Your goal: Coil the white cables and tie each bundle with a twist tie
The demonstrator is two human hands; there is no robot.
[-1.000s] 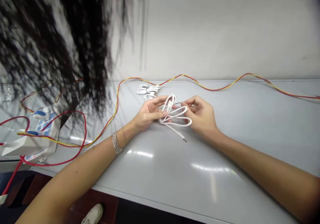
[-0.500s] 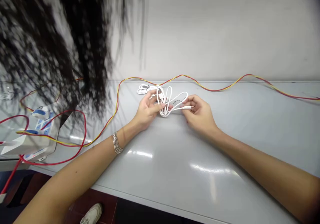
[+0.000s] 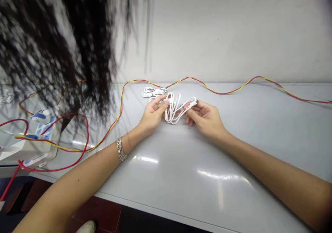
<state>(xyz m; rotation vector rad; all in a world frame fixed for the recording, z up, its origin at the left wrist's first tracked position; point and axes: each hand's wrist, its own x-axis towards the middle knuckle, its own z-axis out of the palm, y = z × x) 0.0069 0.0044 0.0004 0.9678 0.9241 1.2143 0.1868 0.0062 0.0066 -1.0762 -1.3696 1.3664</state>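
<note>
White cable (image 3: 174,110), looped, sits between both hands over the grey table (image 3: 181,181). Left hand (image 3: 153,115) closed, pinching the loops; right hand (image 3: 206,118) curled, fingers at the cable's connector (image 3: 194,103). Bundled white cables (image 3: 151,93) just behind; red-yellow twisted wire (image 3: 220,92) along the far edge; power strip (image 3: 38,136) off left.

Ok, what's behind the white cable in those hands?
Behind the looped white cable: a second coiled white cable, partly hidden by the left hand, then a twisted red-and-yellow wire.
</note>
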